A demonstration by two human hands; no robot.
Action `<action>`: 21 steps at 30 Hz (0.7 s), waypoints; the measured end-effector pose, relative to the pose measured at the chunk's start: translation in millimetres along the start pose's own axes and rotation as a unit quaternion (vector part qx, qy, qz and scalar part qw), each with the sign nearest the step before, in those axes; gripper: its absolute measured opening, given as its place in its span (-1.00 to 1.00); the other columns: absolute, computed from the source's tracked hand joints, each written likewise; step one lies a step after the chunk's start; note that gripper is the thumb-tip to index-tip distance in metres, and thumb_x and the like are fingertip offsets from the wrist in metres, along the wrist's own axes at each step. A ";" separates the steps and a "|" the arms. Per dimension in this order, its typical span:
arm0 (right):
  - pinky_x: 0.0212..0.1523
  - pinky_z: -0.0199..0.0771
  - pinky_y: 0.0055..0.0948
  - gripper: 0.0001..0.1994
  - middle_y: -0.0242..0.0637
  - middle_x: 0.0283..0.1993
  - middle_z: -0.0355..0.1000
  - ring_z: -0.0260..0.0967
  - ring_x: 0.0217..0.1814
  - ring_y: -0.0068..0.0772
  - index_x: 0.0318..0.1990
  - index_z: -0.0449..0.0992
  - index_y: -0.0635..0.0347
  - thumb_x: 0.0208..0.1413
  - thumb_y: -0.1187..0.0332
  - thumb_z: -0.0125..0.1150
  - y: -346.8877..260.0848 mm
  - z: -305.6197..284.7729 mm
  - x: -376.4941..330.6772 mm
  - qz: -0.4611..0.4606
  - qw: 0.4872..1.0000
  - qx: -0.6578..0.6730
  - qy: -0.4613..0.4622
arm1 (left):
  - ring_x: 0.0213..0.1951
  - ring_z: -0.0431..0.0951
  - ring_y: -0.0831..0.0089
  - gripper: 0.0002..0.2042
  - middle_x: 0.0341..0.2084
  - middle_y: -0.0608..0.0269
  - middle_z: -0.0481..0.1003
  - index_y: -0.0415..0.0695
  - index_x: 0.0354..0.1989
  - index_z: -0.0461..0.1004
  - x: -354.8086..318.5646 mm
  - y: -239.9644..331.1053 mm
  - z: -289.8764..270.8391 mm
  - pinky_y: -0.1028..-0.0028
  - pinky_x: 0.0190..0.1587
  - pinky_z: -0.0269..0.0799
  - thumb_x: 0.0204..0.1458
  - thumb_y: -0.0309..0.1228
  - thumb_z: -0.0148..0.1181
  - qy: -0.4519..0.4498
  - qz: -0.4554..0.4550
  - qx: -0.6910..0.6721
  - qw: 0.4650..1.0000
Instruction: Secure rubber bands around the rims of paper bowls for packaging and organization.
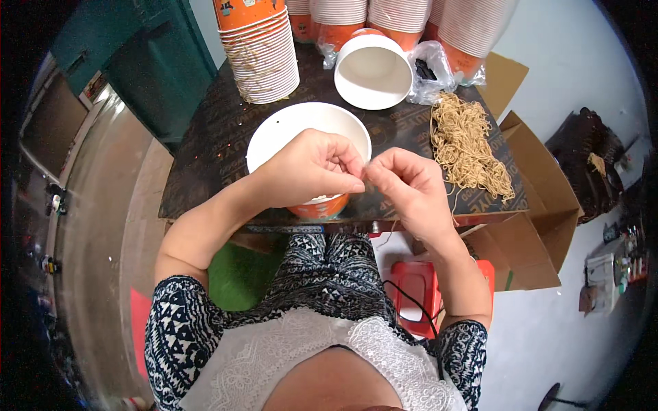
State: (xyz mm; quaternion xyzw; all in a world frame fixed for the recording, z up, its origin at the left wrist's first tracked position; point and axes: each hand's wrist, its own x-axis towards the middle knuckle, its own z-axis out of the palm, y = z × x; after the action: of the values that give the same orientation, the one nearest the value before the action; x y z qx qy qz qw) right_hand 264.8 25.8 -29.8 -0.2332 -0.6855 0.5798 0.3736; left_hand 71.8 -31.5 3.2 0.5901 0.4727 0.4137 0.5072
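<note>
Hands [363, 178] pinched — thin string, round paper bowl [274, 133]

Small hand-assembly workshop for paper containers. A dark board serves as the counter [219, 137], loaded with tall nested stacks of orange-and-white paper cups [264, 61], some in clear plastic sleeves [473, 34], and a heap of tan strings [469, 140]. Opened cardboard cartons [541, 205] stand beside it on a plain pale floor [548, 329]. A red plastic stool [418, 291] sits below the counter's edge, and green panels [151, 61] close the far left.
</note>
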 end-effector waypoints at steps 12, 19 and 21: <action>-0.29 0.40 -0.26 -0.77 -0.09 -0.37 0.32 0.34 -0.32 -0.09 -0.22 0.49 0.31 -0.11 0.55 0.20 -5.9 -24.4 13.1 -0.292 0.910 -0.294 -0.008 | -0.53 0.44 0.64 -0.91 -0.52 0.28 0.50 -0.34 -0.32 0.49 4.9 3.5 -16.8 0.66 -0.46 0.34 0.08 -0.54 0.22 -0.049 -0.039 -0.016 0.998; -0.32 0.36 -0.26 -0.86 -0.13 -0.37 0.31 0.33 -0.33 -0.10 -0.33 0.46 0.28 -0.06 0.56 0.29 10.1 -5.2 15.3 -0.307 0.915 -0.262 -0.007 | -0.53 0.46 0.63 -0.91 -0.52 0.27 0.50 -0.31 -0.35 0.48 6.9 4.7 -18.8 0.62 -0.46 0.37 0.07 -0.54 0.23 -0.047 -0.029 -0.011 0.998; -0.34 0.35 -0.27 -0.88 -0.14 -0.39 0.31 0.32 -0.36 -0.10 -0.36 0.45 0.29 -0.06 0.57 0.28 11.0 -1.5 14.9 -0.314 0.914 -0.257 0.016 | -0.52 0.47 0.62 -0.91 -0.52 0.26 0.50 -0.29 -0.36 0.46 7.7 3.6 -21.8 0.62 -0.45 0.37 0.08 -0.52 0.23 -0.040 -0.034 -0.009 0.999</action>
State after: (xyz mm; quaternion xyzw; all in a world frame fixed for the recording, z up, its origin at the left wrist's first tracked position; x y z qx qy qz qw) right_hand 255.6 40.3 -36.7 -0.1031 -0.8424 0.2327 0.4749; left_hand 52.8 -19.6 9.9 0.5854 0.4682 0.3762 0.5445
